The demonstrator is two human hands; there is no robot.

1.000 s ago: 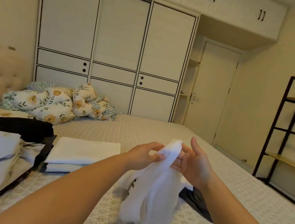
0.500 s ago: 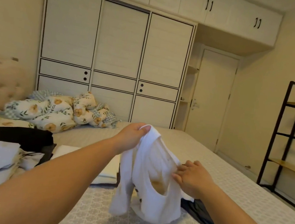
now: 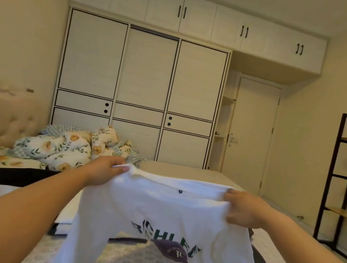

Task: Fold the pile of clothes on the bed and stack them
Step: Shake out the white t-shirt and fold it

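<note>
The back of the frame is filled by a white wardrobe (image 3: 140,90) with black-lined panels. The lower half is taken up by the bed (image 3: 185,171), on which a floral duvet (image 3: 64,151) is heaped at centre left. A black shelf frame (image 3: 344,183) is seen at the right edge. A white T-shirt (image 3: 165,217) with dark lettering is held spread out in the lower centre, above the bed. Its upper edge is pinched on the left by the left hand (image 3: 105,172), fingers curled round the cloth, and gripped on the right by the right hand (image 3: 243,210).
</note>
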